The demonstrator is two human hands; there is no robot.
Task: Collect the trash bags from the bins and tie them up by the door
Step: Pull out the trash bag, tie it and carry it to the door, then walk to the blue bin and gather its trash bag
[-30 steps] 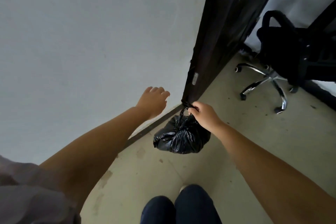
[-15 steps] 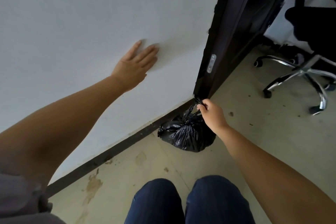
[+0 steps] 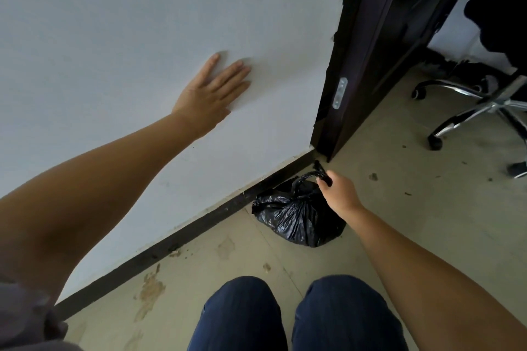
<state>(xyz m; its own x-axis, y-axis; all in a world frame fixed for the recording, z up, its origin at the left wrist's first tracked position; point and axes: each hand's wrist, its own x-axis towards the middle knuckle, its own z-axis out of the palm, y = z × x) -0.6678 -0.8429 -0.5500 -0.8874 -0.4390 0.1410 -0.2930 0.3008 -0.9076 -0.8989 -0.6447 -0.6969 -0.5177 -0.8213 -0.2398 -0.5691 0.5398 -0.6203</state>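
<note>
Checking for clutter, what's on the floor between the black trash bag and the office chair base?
In the head view, only bare stained floor lies between the trash bag and the chair base.

Your trash bag [image 3: 296, 216] sat on the floor [image 3: 399, 208] against the baseboard [image 3: 199, 222], left of the door frame [image 3: 370, 51]; the chair [image 3: 484, 100] stood beyond.

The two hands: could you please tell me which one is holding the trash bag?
The right hand, closed on the knotted top of the black trash bag by the door frame; the left hand lies flat against the white wall.
</note>
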